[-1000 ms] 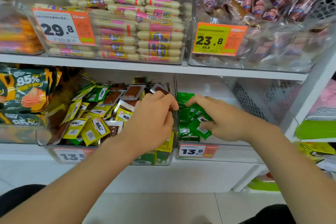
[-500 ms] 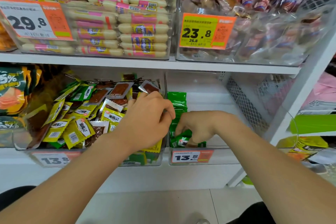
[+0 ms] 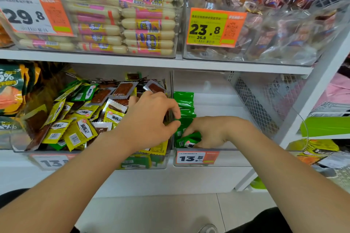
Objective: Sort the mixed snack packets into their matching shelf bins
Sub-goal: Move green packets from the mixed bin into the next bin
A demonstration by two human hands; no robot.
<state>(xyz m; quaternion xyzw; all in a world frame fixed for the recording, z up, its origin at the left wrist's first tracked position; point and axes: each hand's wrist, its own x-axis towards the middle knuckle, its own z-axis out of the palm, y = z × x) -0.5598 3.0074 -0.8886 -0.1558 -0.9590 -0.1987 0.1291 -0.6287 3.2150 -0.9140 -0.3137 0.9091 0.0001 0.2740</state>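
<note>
One: Since a second ago the right hand (image 3: 206,132) has been lowered from the top of the green packets (image 3: 184,104) to the front of the right bin (image 3: 233,157), where a few of them are gripped.

Two: And the left hand (image 3: 149,119)?

One: It is held over the right end of the left bin (image 3: 20,138), fingers curled beside the divider (image 3: 172,89). Whether anything is pinched cannot be told.

Two: Which step is judged to be in hand?

One: Green packets are being settled in the right bin, in a row along its left wall. The left bin is mixed: yellow packets (image 3: 79,132), brown ones (image 3: 123,89) and green strays (image 3: 84,92).

Two: What is called for next?

One: Probably a green stray must be picked from the heap and carried over the divider. The heap is loose and overlapped, so a single one would have to be pinched by its edge.

Two: What is around, or in the way?

One: Sausages (image 3: 147,24) are stacked above the shelf (image 3: 132,62), and mesh (image 3: 253,104) closes the right side. Lifting is limited by the shelf overhead, and the hands are crowded at the divider.
</note>
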